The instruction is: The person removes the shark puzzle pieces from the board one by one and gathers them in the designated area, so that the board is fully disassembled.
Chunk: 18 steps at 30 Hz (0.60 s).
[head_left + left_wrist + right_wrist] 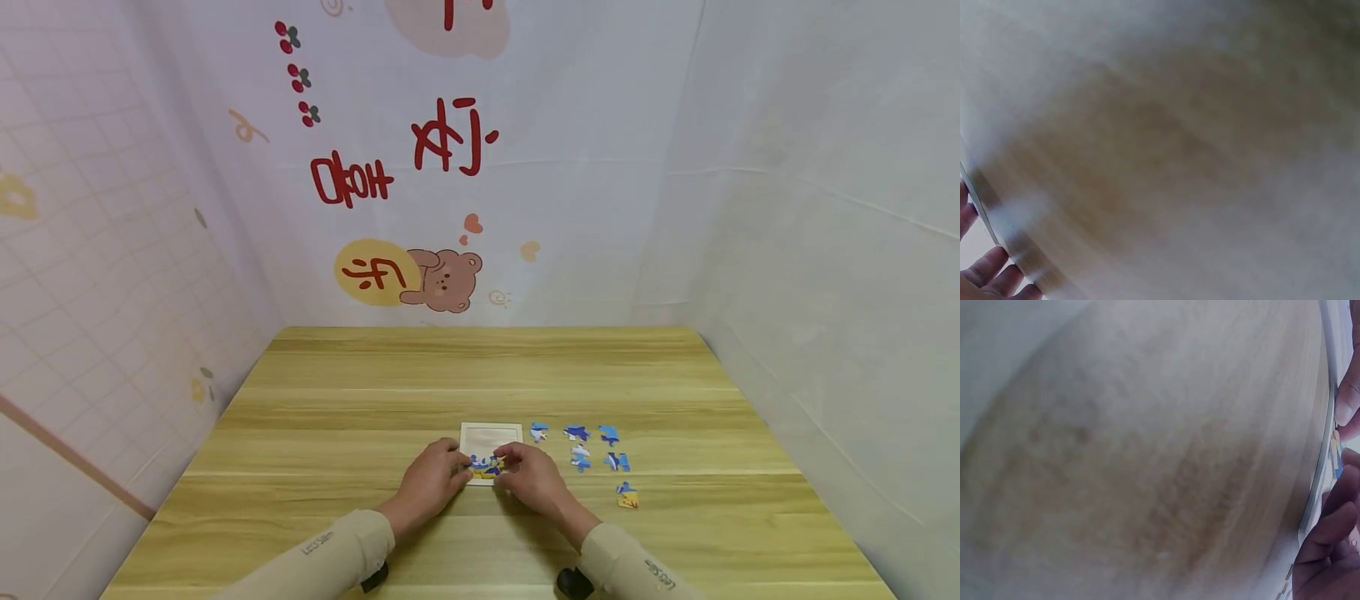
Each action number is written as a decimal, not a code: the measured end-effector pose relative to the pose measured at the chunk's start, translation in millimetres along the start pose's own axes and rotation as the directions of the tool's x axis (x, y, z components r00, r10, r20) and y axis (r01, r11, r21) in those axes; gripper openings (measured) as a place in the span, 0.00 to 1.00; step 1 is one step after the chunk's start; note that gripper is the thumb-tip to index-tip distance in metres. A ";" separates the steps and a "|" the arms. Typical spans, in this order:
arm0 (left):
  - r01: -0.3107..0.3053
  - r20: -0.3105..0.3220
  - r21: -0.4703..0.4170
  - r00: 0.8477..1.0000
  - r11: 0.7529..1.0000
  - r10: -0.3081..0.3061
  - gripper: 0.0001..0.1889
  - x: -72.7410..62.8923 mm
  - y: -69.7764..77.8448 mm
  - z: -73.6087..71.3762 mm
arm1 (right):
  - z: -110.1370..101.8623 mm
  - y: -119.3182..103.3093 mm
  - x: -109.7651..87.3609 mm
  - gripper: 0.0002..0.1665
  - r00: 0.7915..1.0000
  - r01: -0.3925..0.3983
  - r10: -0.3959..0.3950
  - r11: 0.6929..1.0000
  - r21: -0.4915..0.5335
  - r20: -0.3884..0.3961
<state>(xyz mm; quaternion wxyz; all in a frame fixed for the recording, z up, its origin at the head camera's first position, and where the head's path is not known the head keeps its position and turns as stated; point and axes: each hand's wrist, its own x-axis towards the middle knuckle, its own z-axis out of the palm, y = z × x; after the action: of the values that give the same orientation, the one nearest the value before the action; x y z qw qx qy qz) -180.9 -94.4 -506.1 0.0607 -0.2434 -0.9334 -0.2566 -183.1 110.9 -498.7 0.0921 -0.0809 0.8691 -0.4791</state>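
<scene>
A small white puzzle frame (491,426) lies on the table, with blue and yellow jigsaw pieces (484,467) along its lower part and its bare backing above them. My left hand (433,477) grips the frame's left side near the lower corner, fingers and thumb curved about the edge. At the lower right, my right hand (534,479) pinches a jigsaw piece (498,463) between thumb and forefinger, the fingers covering much of it. In the right wrist view, a blue and yellow bit (1336,453) shows between the two hands.
Several loose jigsaw pieces (577,432) lie to the right of the frame. One yellow and blue piece (627,496) sits nearest the front. The wooden table (337,383) meets printed white cloth walls (585,167) at the back and sides.
</scene>
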 end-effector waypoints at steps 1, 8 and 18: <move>-0.002 -0.003 -0.005 1.000 1.000 0.002 0.08 -0.2 0.0 -0.2 | 0.2 -0.2 -0.1 0.20 1.000 0.004 -0.004 1.000 0.007 -0.001; -0.012 -0.017 -0.007 1.000 1.000 0.012 0.08 -0.1 -0.1 0.0 | 2.1 2.7 0.5 0.18 0.999 0.025 -0.025 1.000 0.015 -0.033; 0.018 0.009 0.001 1.000 1.000 -0.018 0.08 0.6 0.9 -0.1 | 3.2 -0.4 -3.2 0.18 0.997 0.076 -0.076 0.997 -0.001 -0.026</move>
<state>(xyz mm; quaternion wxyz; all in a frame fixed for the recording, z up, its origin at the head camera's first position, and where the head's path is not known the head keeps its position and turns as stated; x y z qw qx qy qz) -181.0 -93.6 -505.5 0.0544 -0.2362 -0.9358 -0.2559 -179.2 108.8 -499.8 0.0623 -0.1076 0.8665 -0.4834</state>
